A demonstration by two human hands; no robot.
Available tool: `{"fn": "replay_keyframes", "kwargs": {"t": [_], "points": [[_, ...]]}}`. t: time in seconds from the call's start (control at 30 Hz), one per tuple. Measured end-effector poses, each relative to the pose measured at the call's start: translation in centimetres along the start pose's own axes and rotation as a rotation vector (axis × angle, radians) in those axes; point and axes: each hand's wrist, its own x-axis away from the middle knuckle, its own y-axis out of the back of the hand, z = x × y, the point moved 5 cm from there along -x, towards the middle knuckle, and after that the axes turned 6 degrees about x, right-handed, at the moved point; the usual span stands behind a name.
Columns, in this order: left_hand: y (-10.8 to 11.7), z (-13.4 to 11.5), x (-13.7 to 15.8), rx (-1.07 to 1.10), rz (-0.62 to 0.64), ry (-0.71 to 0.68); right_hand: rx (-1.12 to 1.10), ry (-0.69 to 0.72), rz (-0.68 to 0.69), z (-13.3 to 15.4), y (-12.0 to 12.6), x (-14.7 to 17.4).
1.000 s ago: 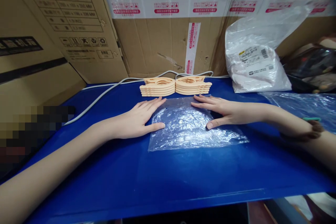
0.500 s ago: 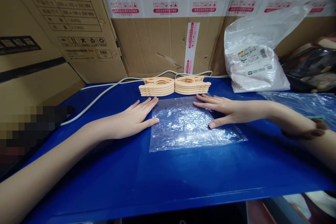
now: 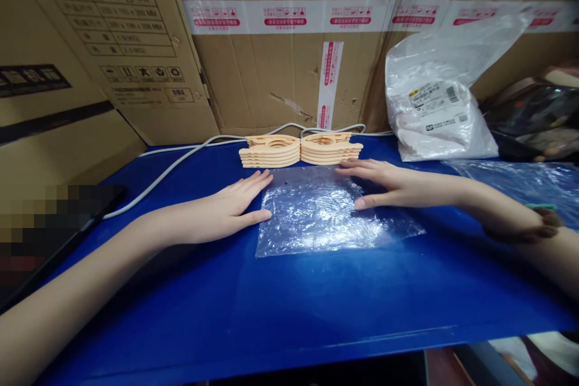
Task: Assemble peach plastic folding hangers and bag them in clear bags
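Toward rear edge of desk (image 3: 289, 307): plastic sheet (image 3: 312, 211), long axis left-right; right hand (image 3: 384, 184) overlaps farther; left hand (image 3: 230, 204) at left edge; both flat, empty.

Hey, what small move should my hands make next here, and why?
Perhaps sweep your right hand gently outward across the clear plastic to smooth it. The plastic looks creased, your open right hand is over its right part, and your open left hand is at its left edge, where it could steady it.
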Motion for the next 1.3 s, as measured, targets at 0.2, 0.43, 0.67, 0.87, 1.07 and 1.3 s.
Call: {"fn": "replay_keyframes", "kwargs": {"t": [0.2,0.43,0.67,0.87,1.07,1.3], "points": [[0.1,0.4,-0.1,-0.027,0.007,-0.025,0.112,-0.019,-0.152,-1.2,1.4,-0.2],[-0.1,0.4,0.1,-0.034,0.042,0.014,0.092,0.012,-0.029,0.7,0.0,-0.5],[-0.3,0.8,0.1,-0.042,0.052,0.049,-0.045,0.176,-0.149,2.5,-0.2,-0.6],[-0.3,0.0,0.0,-0.008,0.042,0.001,0.034,0.143,0.086,3.7,-1.8,-0.1],[-0.3,-0.3,0.1,0.007,0.036,-0.021,0.039,0.173,0.072,3.6,-2.2,-0.1],[0.1,-0.7,0.3,0.015,0.017,-0.041,-0.018,0.151,0.072,3.2,-2.0,-0.2]]}}
